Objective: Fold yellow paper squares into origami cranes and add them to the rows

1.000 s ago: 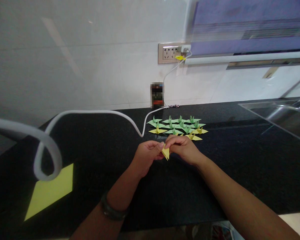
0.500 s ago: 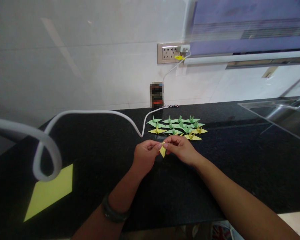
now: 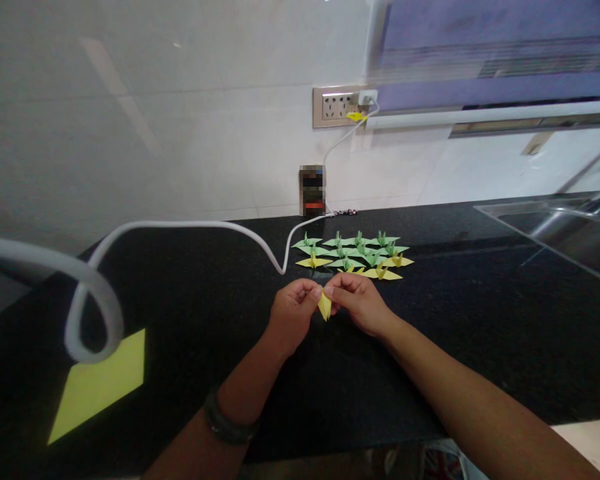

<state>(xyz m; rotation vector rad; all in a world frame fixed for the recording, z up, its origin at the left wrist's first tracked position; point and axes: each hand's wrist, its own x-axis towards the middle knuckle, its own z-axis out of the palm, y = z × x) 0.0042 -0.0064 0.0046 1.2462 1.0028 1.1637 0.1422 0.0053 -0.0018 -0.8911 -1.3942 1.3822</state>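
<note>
A small folded piece of yellow paper (image 3: 325,307) is pinched between my two hands, its pointed end hanging down toward me. My left hand (image 3: 294,313) grips its upper left side with thumb and fingers. On the other side, my right hand (image 3: 363,303) holds the upper right edge the same way. The fingertips hide the top of the paper. Just beyond my hands, several green paper cranes (image 3: 347,252) stand in rows on the black counter (image 3: 200,293). Several yellow paper cranes (image 3: 314,262) sit at the near side and right end of the group.
Flat yellow paper (image 3: 105,387) lies at the left, partly behind a looping white cable (image 3: 205,225). A phone-like device with a blurred screen (image 3: 313,191) leans on the wall. A socket panel (image 3: 336,107) is above it, and a metal sink (image 3: 555,227) is at the right.
The folded yellow paper has tipped slightly, and its lower end now shows split points. Both hands keep their pinch, almost in the same place. The cranes have not moved.
</note>
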